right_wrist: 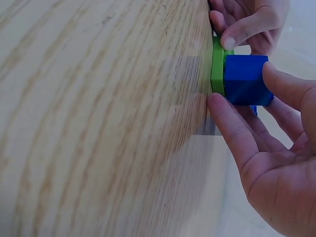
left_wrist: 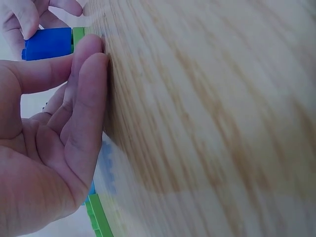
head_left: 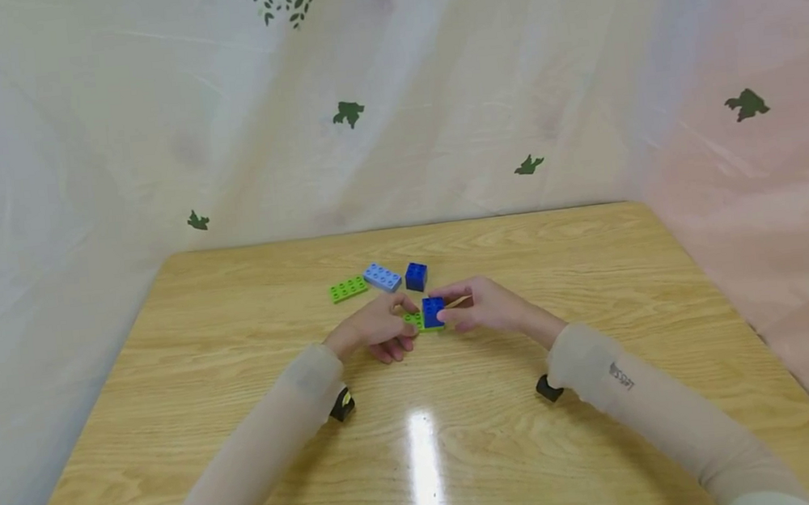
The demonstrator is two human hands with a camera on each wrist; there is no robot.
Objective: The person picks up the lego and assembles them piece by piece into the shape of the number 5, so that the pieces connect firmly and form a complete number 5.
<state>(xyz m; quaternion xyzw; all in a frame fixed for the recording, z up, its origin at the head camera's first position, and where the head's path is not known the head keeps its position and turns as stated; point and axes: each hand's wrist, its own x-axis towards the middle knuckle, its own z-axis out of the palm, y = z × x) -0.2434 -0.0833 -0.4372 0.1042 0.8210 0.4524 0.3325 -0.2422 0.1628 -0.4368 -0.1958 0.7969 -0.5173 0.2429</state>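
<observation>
My left hand [head_left: 384,328] pinches a flat light-green building brick [right_wrist: 217,69] by its left end, thumb on the studs. On the right end of that green brick stands a dark blue block [head_left: 434,312], taller and squarer. My right hand [head_left: 488,306] holds this block between thumb and fingers. In the right wrist view, the thumb lies on the block's top and one fingertip touches the green brick's lower corner. The left wrist view shows the blue block [left_wrist: 48,43] upright against the green brick, partly hidden behind the left fingers.
Just beyond the hands lie another flat green brick [head_left: 348,290], a light blue brick [head_left: 382,276] and a second dark blue block [head_left: 417,276]. All are on a wooden table [head_left: 235,317], with a patterned cloth [head_left: 423,145] hanging behind it.
</observation>
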